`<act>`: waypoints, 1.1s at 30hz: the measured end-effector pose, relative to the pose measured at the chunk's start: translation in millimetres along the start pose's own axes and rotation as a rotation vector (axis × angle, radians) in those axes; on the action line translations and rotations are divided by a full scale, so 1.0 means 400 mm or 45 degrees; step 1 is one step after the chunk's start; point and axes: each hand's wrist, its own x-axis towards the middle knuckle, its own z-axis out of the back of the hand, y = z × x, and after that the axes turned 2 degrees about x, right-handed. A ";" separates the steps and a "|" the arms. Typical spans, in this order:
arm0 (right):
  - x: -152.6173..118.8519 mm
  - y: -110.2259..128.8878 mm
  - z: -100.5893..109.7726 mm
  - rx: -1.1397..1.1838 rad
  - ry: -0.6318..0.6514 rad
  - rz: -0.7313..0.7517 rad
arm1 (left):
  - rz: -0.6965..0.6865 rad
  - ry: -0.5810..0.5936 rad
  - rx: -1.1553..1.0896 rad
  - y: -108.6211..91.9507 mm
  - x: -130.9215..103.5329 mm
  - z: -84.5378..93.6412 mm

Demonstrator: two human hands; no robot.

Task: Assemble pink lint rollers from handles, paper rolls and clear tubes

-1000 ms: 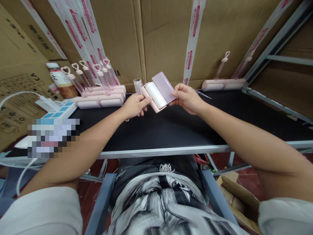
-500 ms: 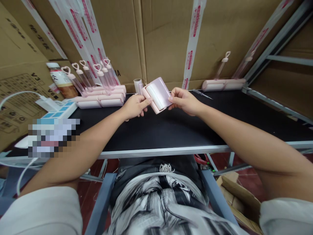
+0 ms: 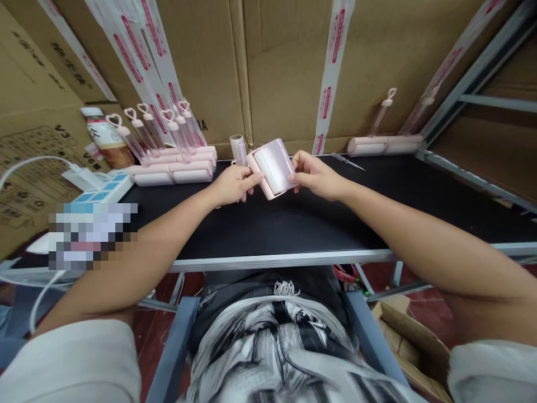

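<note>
A pink case with a white, roll-like body and a glossy lilac flap (image 3: pixel 274 167) is held tilted above the black tabletop. My left hand (image 3: pixel 235 183) is closed on its pink left end, thumb on top. At the flap's right edge, my right hand (image 3: pixel 312 174) pinches with thumb and fingers. Behind my left hand stands a small clear tube (image 3: pixel 238 148), its lower part hidden by the fingers. To the left, several similar pink cases (image 3: pixel 174 170) lie in rows, with clear tubes topped by heart-shaped loops (image 3: pixel 168 116) standing at them.
More pink cases (image 3: pixel 384 144) with tubes lie at the back right, near a thin pointed tool (image 3: pixel 349 162). A drink bottle (image 3: pixel 107 137) and a white-and-blue power strip (image 3: pixel 104 189) are on the left. Cardboard (image 3: pixel 285 73) walls the back; a metal edge (image 3: pixel 272 260) runs along the front.
Both hands have shifted the pink case slightly down and to the right. My grip on it looks the same.
</note>
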 end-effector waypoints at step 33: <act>-0.015 -0.016 -0.022 -0.797 -0.129 0.517 | 0.236 0.053 -0.018 -0.034 -0.010 0.005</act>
